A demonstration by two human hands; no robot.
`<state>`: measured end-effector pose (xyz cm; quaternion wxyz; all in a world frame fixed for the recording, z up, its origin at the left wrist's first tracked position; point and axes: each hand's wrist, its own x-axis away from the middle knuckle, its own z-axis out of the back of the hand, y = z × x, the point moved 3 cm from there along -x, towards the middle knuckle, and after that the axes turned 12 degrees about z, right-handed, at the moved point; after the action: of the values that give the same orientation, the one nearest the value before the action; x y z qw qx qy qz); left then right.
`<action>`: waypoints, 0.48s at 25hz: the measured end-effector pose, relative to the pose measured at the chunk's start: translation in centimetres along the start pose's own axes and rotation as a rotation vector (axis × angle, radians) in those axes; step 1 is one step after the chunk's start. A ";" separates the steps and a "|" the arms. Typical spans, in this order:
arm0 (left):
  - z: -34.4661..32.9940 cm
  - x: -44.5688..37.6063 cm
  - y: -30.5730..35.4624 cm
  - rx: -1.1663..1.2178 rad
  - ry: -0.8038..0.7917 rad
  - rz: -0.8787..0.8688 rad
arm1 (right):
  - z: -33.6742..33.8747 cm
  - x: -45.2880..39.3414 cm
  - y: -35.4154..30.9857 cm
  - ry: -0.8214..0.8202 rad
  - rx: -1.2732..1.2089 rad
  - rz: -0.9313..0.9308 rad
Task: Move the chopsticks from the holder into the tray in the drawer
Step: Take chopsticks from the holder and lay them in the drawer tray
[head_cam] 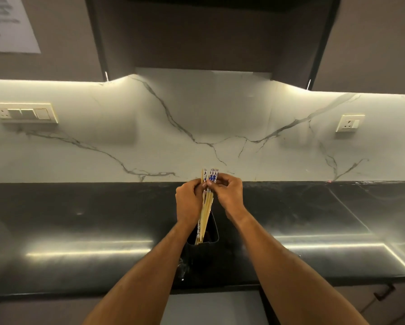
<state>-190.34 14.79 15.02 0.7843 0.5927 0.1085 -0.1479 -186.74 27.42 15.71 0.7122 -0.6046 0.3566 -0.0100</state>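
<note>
Two bare arms reach up from the bottom of the picture and meet in the middle. The left hand (187,200) and the right hand (228,194) sit close together, both with fingers curled round the bunch of chopsticks (207,207). The left hand wraps the bunch from the 9 o'clock side. The right hand pinches the tops from the 3 o'clock side, its fingertips on the blue and white ends.

The chopsticks are pale yellow sticks with blue and white patterned tops. They stand almost upright, pointing to 12 o'clock. Their lower ends are inside the holder (210,247), a black box with an open top that sits between the two wrists. The holder stands on the worktop (79,231), which is black and shiny, with bright stripes of light on it.

Behind the worktop is a white marble wall (196,118) with grey veins. A switch plate (24,113) is on the wall at 9 o'clock, and a socket (349,123) at 3 o'clock. Dark cupboards (208,34) hang at 12 o'clock. A paper sheet (9,22) is stuck up at 11 o'clock.
</note>
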 end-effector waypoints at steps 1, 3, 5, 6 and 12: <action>0.3 0.5 0.7 0.012 0.007 -0.011 | 0.1 0.3 -1.0 -0.009 -0.023 -0.019; 0.8 1.8 1.7 0.038 0.025 -0.015 | 0.4 1.0 -2.5 -0.033 -0.057 -0.087; 1.2 3.3 2.2 0.047 0.035 0.006 | 0.7 2.0 -3.5 -0.062 -0.075 -0.176; 1.3 4.0 2.4 0.043 0.034 0.020 | 0.8 2.6 -3.8 -0.071 -0.086 -0.217; 2.1 7.7 2.1 0.023 -0.068 0.074 | 2.0 6.5 -4.5 -0.059 -0.031 -0.294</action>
<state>-182.35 12.48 14.85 0.7857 0.5997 0.0580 -0.1402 -179.01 25.05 16.44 0.7036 -0.6614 0.2435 -0.0908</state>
